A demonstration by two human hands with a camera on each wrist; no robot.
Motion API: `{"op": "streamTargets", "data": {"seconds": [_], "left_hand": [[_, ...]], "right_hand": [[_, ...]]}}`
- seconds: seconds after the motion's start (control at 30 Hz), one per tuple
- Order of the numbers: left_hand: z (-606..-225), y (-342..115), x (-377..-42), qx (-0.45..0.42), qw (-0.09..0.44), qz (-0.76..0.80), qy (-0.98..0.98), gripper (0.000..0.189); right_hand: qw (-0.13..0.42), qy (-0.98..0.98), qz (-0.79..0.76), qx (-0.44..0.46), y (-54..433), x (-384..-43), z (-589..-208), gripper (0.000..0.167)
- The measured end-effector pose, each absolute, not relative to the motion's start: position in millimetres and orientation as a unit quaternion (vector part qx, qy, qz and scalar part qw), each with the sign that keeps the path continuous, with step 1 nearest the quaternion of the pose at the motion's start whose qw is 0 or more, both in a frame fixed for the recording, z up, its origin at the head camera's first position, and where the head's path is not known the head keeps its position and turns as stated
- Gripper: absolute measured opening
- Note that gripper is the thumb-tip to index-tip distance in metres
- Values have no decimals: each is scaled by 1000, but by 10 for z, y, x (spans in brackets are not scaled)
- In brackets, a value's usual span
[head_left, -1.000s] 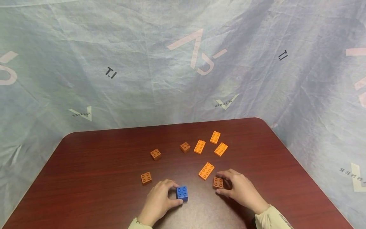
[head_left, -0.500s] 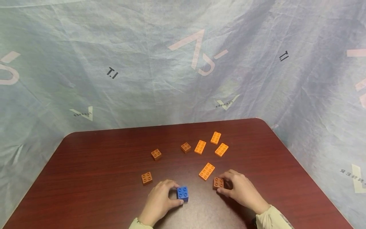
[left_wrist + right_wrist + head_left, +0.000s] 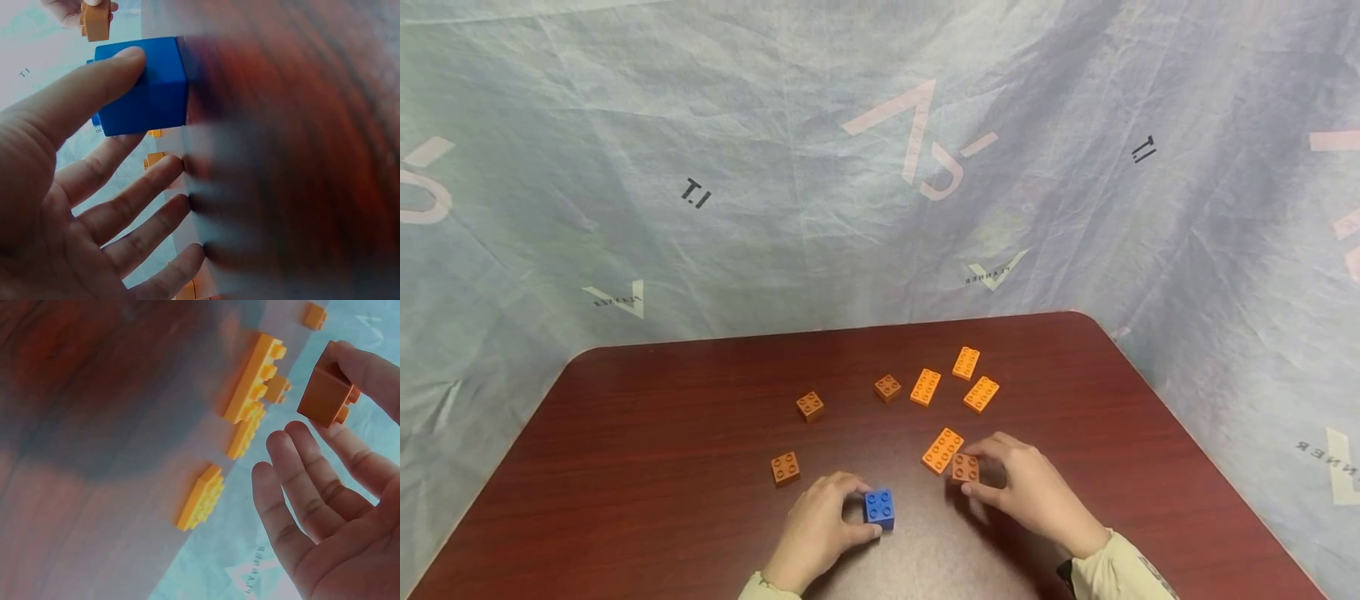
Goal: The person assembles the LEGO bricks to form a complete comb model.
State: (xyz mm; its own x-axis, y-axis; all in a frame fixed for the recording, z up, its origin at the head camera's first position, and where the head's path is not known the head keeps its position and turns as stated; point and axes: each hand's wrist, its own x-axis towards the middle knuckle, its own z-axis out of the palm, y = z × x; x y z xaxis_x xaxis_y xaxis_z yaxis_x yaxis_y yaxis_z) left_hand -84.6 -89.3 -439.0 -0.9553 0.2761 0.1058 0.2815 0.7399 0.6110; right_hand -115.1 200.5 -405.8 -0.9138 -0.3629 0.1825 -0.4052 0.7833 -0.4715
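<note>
In the head view my left hand [image 3: 820, 521] pinches a blue two-by-two toy building brick [image 3: 879, 509] between thumb and index finger, low over the table. In the left wrist view the thumb presses one side of that blue brick [image 3: 153, 90], and the other fingertips reach the tabletop. My right hand [image 3: 1030, 485] pinches a brown two-by-two brick [image 3: 966, 468], lifted off the table, studs up. The right wrist view has this brown brick [image 3: 326, 390] between thumb and index finger, the other fingers loosely extended. An orange two-by-four brick [image 3: 942, 452] lies just beyond it.
Three more brown bricks lie apart, at the left [image 3: 786, 469], further back [image 3: 810, 407] and in the middle [image 3: 887, 388]. Several orange two-by-four bricks [image 3: 926, 387] are grouped at the back right. A printed grey cloth [image 3: 820, 208] hangs behind the dark red table [image 3: 647, 433].
The right hand has raised the brown brick off the table and shifted it slightly left, closer to the near orange brick. The left hand and blue brick have stayed put.
</note>
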Motion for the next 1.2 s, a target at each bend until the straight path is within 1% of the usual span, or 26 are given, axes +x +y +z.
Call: {"op": "streamTargets", "data": {"seconds": [0.4,0.67,0.97,1.2], "left_hand": [[-4398,-894,-834,-151,3,-326,-933,39],[-4404,-898,-828,-158,16,-324,-933,39],[-4413,-905,-830,-160,20,-329,-930,38],[-4396,-908,-848,-165,18,-325,-931,39]], "right_hand": [[27,-940,258,220,1858,-1110,-3898,37],[51,-928,258,263,1739,-1112,-3868,36],[58,-914,267,299,1561,-1151,-3813,37],[39,-912,269,306,1427,-1157,-3754,38]]}}
